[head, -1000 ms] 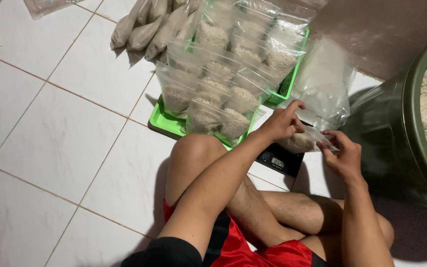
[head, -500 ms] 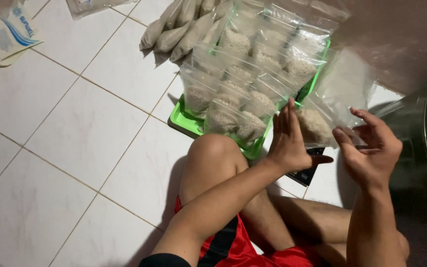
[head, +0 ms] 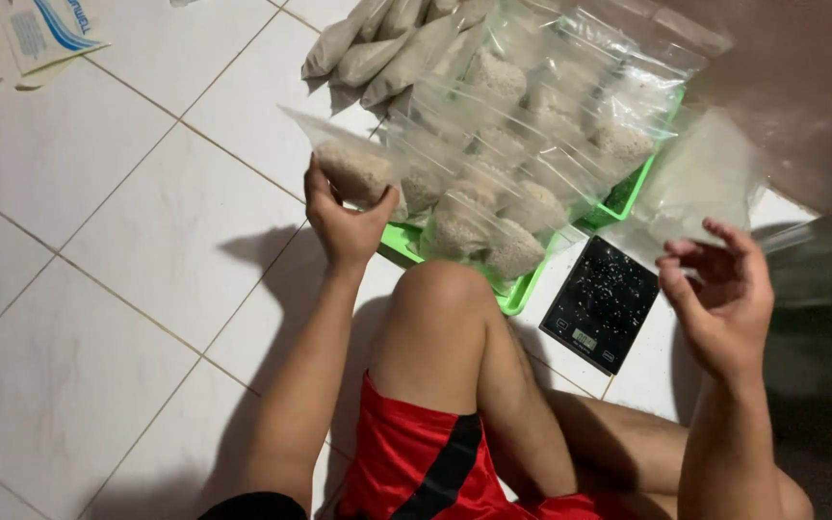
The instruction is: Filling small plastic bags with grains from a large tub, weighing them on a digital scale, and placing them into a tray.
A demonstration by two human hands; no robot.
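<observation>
The left hand clamped a filled clear bag at ten o'clock of the green tray, apparently stacking it; the right hand hovered empty, fingers spread.

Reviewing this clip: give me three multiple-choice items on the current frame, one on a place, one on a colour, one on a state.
1. Where does the black scale lie?
A. On the floor tiles beside the tray
B. On top of the filled bags
C. In the person's lap

2. What colour is the tray under the filled bags?
A. Blue
B. Green
C. White

3. What is the left hand doing?
A. Resting flat on the floor
B. Pressing the scale
C. Holding a filled clear bag

Answers:
1 A, the scale sits on the white tile just off the tray's corner.
2 B, a bright green rim shows around the bags.
3 C, the fingers grip a grain-filled bag at the tray's edge, while the right hand is open by an empty bag.
</observation>
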